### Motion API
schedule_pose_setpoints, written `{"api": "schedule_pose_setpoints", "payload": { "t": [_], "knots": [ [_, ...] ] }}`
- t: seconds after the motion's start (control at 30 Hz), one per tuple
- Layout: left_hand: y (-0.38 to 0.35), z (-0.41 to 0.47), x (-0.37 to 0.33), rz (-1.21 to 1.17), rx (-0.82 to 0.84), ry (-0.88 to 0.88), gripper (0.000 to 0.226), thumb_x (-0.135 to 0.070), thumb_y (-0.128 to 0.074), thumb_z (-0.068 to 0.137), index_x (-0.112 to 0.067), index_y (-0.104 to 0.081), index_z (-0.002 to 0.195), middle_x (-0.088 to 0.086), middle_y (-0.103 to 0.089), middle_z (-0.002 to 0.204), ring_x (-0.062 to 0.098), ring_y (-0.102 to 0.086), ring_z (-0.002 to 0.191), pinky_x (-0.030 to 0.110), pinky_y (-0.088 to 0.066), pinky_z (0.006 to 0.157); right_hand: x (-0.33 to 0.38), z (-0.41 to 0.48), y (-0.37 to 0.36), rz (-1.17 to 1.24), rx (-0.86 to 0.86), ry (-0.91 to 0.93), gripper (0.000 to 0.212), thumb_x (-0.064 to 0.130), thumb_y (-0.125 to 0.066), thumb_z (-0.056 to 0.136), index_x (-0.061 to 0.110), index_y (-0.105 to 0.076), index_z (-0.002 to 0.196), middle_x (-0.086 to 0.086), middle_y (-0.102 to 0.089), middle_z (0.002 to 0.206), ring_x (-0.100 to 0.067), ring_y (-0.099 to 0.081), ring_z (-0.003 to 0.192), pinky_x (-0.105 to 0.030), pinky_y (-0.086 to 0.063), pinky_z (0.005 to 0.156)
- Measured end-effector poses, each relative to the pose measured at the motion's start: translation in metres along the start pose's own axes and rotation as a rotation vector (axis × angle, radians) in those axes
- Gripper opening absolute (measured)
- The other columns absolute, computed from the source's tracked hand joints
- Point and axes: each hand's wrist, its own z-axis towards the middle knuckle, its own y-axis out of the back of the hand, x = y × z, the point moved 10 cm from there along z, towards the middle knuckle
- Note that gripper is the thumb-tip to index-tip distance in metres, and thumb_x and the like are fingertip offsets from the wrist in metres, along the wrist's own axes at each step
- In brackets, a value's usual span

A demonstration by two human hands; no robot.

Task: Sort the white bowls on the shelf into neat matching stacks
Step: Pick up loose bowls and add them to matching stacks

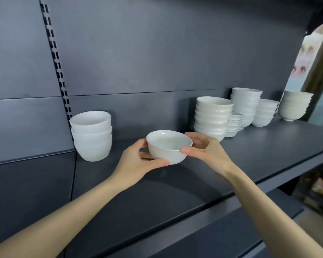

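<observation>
Your left forearm [63, 218] and right forearm [268, 207] reach in from the bottom edge and meet over the middle of the dark shelf [175, 198]. There your left grip [136, 162] is curled round a single white bowl [167, 148] from its left side, thumb pressed low on the near wall and fingers wrapped behind. Your right grip [210, 151] pinches the same bowl from the right, thumb tip at the near rim, fingers hooked round the far side. The bowl is upright, mouth up, low over the middle of the shelf; you cannot tell whether its foot touches the surface. Beyond it on the left, close to the slotted upright [56, 62], stands a trio [91, 135] of deep white bowls nested together, apart from the one you hold. On the right, just behind your right grip's fingers, stands a wide stack [213, 116] of shallower bowls. A low pile [234, 124] of small dishes is tucked against its right side, partly hidden. Further back rises a tall stack [246, 104], then a shorter stack [265, 113] beside it, and at the shelf's far right end an end stack [295, 106] of off-white bowls. Behind them all runs the grey back panel [157, 53].
</observation>
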Motion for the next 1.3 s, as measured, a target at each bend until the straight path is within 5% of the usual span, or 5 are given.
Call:
{"api": "schedule_pose_setpoints", "payload": {
  "t": [0.3, 0.87, 1.03, 1.2, 1.3],
  "knots": [
    [-0.133, 0.046, -0.059, -0.061, 0.128, -0.087, 0.060, -0.022, -0.087, 0.064, -0.025, -0.059, 0.117, -0.007, -0.070, 0.105, 0.009, -0.070, 0.089, 0.031, -0.056, 0.084, 0.004, -0.023, 0.148, -0.080, -0.135, 0.053, 0.041, 0.010, -0.078, 0.074, 0.019, -0.063, 0.111, 0.004, -0.072, 0.108, -0.006, -0.070, 0.091, -0.012, -0.052, 0.075],
    [-0.400, 0.171, -0.143, -0.163, 0.162, -0.130, 0.055, -0.014, -0.085, 0.067, -0.026, -0.059, 0.114, -0.015, -0.065, 0.107, 0.001, -0.069, 0.087, 0.016, -0.052, 0.073, -0.027, 0.011, 0.442, -0.175, -0.222, 0.105, 0.035, 0.025, -0.079, 0.070, 0.034, -0.062, 0.099, 0.013, -0.072, 0.101, -0.008, -0.069, 0.095, -0.029, -0.053, 0.092],
    [-0.442, 0.229, -0.144, -0.171, 0.159, -0.142, 0.049, -0.010, -0.083, 0.070, -0.021, -0.060, 0.112, -0.011, -0.065, 0.105, -0.002, -0.068, 0.082, 0.010, -0.050, 0.068, -0.045, 0.053, 0.493, -0.143, -0.239, 0.118, 0.058, 0.038, -0.080, 0.057, 0.024, -0.063, 0.111, 0.009, -0.072, 0.105, -0.013, -0.070, 0.096, -0.038, -0.053, 0.094],
    [-0.471, 0.285, -0.139, -0.237, 0.097, -0.156, 0.047, -0.005, -0.081, 0.070, -0.021, -0.060, 0.109, -0.015, -0.066, 0.100, 0.003, -0.068, 0.088, 0.015, -0.052, 0.071, -0.057, 0.104, 0.535, -0.136, -0.233, 0.127, 0.033, 0.017, -0.077, 0.076, 0.025, -0.062, 0.104, 0.013, -0.073, 0.096, -0.017, -0.070, 0.096, -0.033, -0.055, 0.090],
    [-0.482, 0.312, -0.140, -0.291, 0.012, -0.188, 0.056, -0.006, -0.081, 0.070, -0.019, -0.057, 0.119, -0.013, -0.064, 0.114, 0.007, -0.066, 0.098, 0.018, -0.052, 0.078, -0.061, 0.134, 0.556, -0.112, -0.224, 0.140, 0.043, 0.014, -0.075, 0.077, 0.019, -0.059, 0.117, 0.012, -0.072, 0.102, -0.009, -0.070, 0.093, -0.025, -0.055, 0.088]
  ]
}}
